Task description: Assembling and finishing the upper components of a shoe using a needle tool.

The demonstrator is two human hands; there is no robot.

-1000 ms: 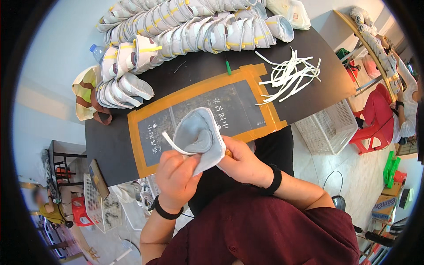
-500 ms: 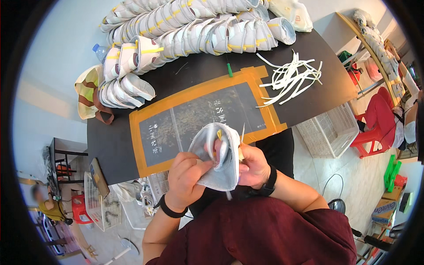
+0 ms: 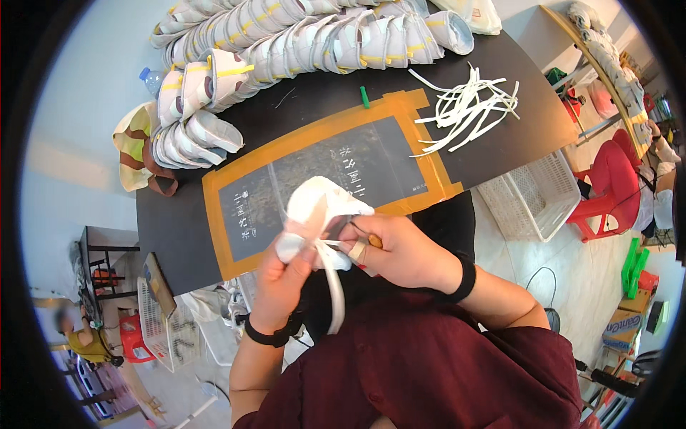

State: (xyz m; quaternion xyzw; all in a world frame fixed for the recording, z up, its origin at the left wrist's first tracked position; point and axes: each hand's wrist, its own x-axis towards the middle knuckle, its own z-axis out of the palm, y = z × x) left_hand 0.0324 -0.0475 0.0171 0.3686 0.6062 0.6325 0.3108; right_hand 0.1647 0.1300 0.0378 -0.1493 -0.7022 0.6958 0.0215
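Note:
A white shoe upper (image 3: pixel 318 200) is held over the near edge of the table, its pale outside toward me. Closed around its lower left side is my left hand (image 3: pixel 277 286). My right hand (image 3: pixel 411 250) pinches a flat white strip (image 3: pixel 334 289) at the upper's near side, and the strip's long tail hangs toward my shirt. A small tool with a brownish rounded handle end (image 3: pixel 375 241) also sits in the right hand; its tip is hard to make out. A tan wrap covers one right fingertip.
Stacked shoe uppers (image 3: pixel 350 43) lie in rows along the table's (image 3: pixel 522 121) far side. A pile of white strips (image 3: pixel 468 107) lies far right, near a small green stick (image 3: pixel 364 97). Orange tape (image 3: pixel 211 207) frames a dark sheet. A white crate (image 3: pixel 532 207) stands right.
The upper has been turned from showing its grey lining to showing its white outside. My right hand has drawn in front of it, and the strip's tail now hangs in plain view.

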